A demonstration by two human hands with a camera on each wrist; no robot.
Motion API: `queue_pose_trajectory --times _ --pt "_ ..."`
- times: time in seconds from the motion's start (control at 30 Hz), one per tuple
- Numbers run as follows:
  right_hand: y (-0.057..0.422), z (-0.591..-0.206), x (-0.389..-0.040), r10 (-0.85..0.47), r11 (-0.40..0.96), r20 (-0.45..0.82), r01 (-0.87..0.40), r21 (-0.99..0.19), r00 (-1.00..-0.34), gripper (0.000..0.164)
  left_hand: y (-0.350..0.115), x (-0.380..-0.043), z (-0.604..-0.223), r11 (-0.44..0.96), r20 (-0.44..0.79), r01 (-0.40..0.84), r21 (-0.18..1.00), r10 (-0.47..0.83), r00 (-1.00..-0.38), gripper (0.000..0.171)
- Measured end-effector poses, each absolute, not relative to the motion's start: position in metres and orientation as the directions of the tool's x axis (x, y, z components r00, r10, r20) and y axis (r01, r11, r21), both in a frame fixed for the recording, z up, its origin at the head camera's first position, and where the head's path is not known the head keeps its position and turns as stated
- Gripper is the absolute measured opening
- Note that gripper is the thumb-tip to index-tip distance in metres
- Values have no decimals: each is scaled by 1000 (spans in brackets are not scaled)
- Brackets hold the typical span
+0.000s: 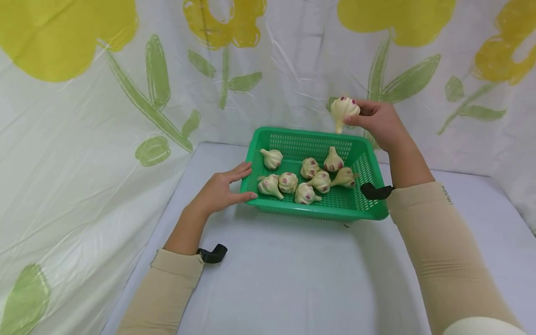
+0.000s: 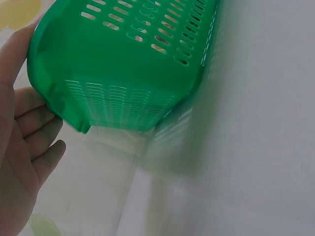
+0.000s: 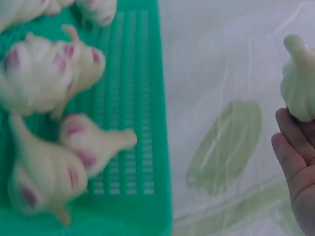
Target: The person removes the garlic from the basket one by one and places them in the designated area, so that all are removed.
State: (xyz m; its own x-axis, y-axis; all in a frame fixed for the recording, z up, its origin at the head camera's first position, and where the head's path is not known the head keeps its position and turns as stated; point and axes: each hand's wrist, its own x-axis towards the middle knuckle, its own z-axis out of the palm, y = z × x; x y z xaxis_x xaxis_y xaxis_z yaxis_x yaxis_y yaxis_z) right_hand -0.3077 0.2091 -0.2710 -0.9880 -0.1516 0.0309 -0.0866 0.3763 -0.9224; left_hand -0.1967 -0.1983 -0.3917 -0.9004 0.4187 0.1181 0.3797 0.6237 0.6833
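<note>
Above the back right corner of the green basket (image 1: 322,213), my right hand (image 1: 378,122) holds a garlic bulb (image 1: 344,108) between thumb and fingers, its stem pointing down in the head view. This held garlic bulb (image 3: 301,83) is partly cut off at the right edge of the right wrist view. At the basket's left end, my left hand (image 1: 219,188) touches the rim with thumb and fingers spread apart. Its fingers (image 2: 37,118) lie against the rim's outer side. Several garlic bulbs (image 1: 306,193) with purple patches lie inside the basket.
The basket has slotted walls and stands on a white-covered table (image 1: 289,274), close to the back. A white curtain (image 1: 293,88) printed with yellow flowers and green leaves hangs behind and to the left. Black wrist cameras (image 1: 212,254) sit at both cuffs.
</note>
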Motion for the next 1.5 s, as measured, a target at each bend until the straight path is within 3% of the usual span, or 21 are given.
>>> queue_pose_trajectory --times 0.57,0.67,0.9,1.0,1.13,1.5 --pt "313 -288 -307 -67 552 -122 65 -831 -990 66 -198 -195 -390 628 95 353 694 406 -909 83" --pt "330 -298 -306 -75 490 -152 97 -866 -985 66 -198 -195 -390 629 94 350 695 402 -911 83" --pt "363 -333 -300 -133 71 -179 170 -983 -975 45 -197 -194 -389 627 98 350 695 400 -911 83" --pt "374 -348 -298 -128 37 -202 199 -979 -971 52 -197 -195 -389 628 101 351 695 397 -912 83" --pt "385 -366 -294 -121 44 -246 242 -969 -962 76 -199 -195 -390 622 106 349 701 393 -913 83" --pt "395 -404 -284 -48 240 -384 362 -901 -922 90 -200 -195 -393 614 105 350 707 398 -911 85"
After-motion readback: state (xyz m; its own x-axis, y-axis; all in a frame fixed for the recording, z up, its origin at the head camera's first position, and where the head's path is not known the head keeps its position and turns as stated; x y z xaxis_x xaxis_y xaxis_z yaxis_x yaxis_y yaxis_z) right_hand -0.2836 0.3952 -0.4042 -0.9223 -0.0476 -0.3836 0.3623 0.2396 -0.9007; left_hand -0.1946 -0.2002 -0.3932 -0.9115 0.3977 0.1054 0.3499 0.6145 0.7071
